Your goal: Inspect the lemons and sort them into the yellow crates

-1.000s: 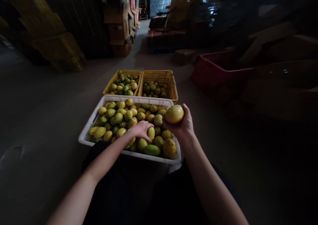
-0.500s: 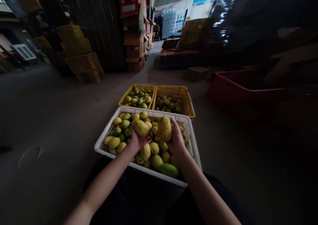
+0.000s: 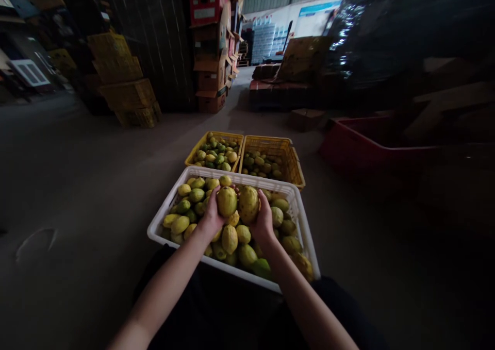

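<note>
My left hand (image 3: 212,213) is closed around a yellow-green papaya (image 3: 227,201), thumb along its near side. My right hand (image 3: 264,217) grips a larger, spotted papaya (image 3: 248,204) from the right. Both fruits are held side by side, almost touching, above a white plastic crate (image 3: 170,199). Inside that crate lie many more yellow and green papayas, among them a ribbed yellow papaya (image 3: 229,239) just below my hands and a greener one (image 3: 262,269) by the near rim. The far fingers of each hand are partly hidden behind the fruit.
Beyond the white crate, two yellow crates (image 3: 189,159) (image 3: 297,167) hold more fruit. A red bin (image 3: 351,144) stands to the right. Stacked cartons (image 3: 209,79) rise behind, and yellow crates (image 3: 129,93) are piled at the left. A small carton (image 3: 305,118) lies on the floor.
My hands have come closer together: the left papaya has moved right and turned more upright, the right one has moved left. More fruit shows at the crate's right side.
</note>
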The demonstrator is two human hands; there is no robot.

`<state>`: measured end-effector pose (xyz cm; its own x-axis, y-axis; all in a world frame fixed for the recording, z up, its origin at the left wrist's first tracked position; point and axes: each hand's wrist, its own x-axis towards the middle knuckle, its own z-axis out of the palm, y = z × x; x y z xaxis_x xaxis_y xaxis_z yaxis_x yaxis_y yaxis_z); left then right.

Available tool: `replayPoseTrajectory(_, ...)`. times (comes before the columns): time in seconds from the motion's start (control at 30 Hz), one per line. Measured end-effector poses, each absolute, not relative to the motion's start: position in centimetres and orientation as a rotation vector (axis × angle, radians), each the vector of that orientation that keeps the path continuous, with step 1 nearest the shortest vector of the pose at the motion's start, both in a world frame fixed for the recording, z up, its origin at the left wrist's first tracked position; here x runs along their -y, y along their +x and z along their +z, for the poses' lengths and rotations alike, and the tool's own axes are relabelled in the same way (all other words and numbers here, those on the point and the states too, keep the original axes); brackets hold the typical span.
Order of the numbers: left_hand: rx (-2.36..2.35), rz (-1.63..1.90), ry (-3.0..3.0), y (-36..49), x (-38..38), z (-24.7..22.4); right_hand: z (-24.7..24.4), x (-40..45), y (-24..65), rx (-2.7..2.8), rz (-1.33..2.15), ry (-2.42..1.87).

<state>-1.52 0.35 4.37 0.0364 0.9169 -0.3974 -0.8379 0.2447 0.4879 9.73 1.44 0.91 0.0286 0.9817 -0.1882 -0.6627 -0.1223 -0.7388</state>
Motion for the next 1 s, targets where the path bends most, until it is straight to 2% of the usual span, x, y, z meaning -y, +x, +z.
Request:
replayPoseTrajectory(0.2,-0.762,1.334,0.127,-1.5,0.0,5.1,2.1,-1.3,10.0,0.34,1.578,-0.879)
replayPoseTrajectory(0.73,-0.678,1.301,0.128,-1.6,0.2,5.1,5.0,-0.3,11.3,0.333,1.673,-0.963)
replayPoseTrajectory(0.9,-0.664,1.254,0.056,-1.4,0.4,5.1,3.7,-1.2,11.9,0.388,1.685,-0.922)
replayPoseTrajectory(1.0,-0.645,1.244,0.038,-1.2,0.4,5.2,2.3,-1.9,12.2,0.524,1.569,-0.922)
